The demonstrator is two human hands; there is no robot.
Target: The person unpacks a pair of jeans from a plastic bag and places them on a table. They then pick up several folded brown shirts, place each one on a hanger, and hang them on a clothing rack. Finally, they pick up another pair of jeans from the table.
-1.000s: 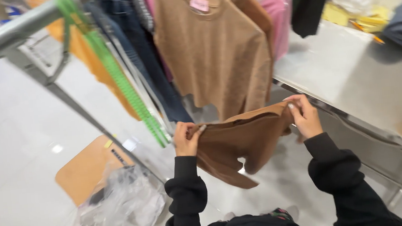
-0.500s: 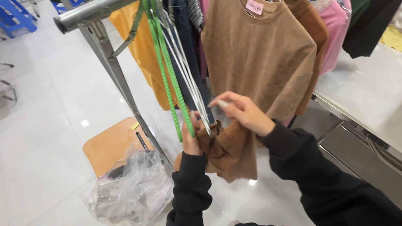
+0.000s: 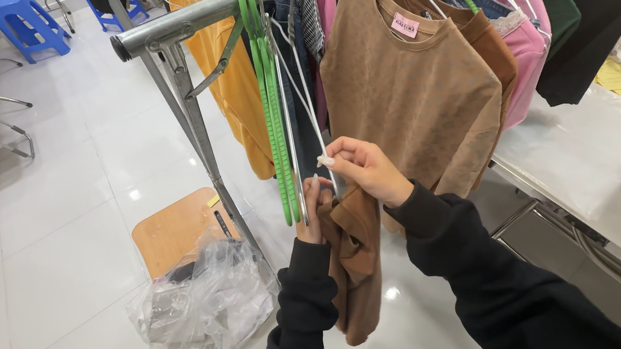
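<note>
Floor tiles (image 3: 49, 248), white and glossy, fill the left of the view, with a steel table (image 3: 593, 160) along the right edge. A metal clothes rail (image 3: 231, 2) crosses the top, carrying a yellow garment (image 3: 236, 90), a tan sweatshirt (image 3: 417, 86), pink tops and dark clothes. The sweatshirt has a small pink rectangular label (image 3: 404, 24) inside its collar. Green hangers (image 3: 269, 109) and bare wire hangers (image 3: 299, 83) dangle from the rail. On the floor lie a crumpled clear plastic bag (image 3: 201, 301) and a flat wooden board (image 3: 174, 231); blue stools (image 3: 26, 27) stand far off. The brown garment (image 3: 354, 262) hangs folded below the hands, in front of the rail. The left hand (image 3: 311, 213) grips its top edge; the right hand (image 3: 364, 169) pinches a wire hanger just above it.
</note>
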